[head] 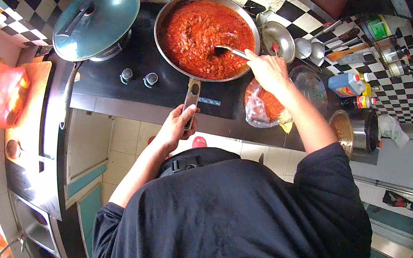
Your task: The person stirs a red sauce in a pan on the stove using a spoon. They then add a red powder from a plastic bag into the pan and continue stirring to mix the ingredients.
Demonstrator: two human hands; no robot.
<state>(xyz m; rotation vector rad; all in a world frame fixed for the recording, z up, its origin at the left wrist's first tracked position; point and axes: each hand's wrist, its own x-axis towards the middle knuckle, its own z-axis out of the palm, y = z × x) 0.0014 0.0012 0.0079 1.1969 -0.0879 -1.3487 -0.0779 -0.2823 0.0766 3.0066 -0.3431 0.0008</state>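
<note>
A wide steel frying pan (160, 46) full of chunky red sauce (194, 28) stands on the black cooktop (101, 85). Its handle (192, 96) points towards me, and my left hand (181, 123) is wrapped around the end of it. My right hand (268, 69) grips the metal handle of a ladle or spoon (232, 51), whose head is partly sunk in the sauce. Just below my right forearm, a clear plastic bag (256, 110) with red, crumbly contents (271, 103) lies on the counter, partly hidden by the arm.
On the back left burner is a lidded pan (98, 22), its handle jutting out. A steel bowl (277, 39), hanging utensils (303, 47) and bottles (344, 85) are at right, with a pot (364, 131) beyond. Left are a cutting board (38, 81), a red plastic bag (6, 97) and a sink (36, 223).
</note>
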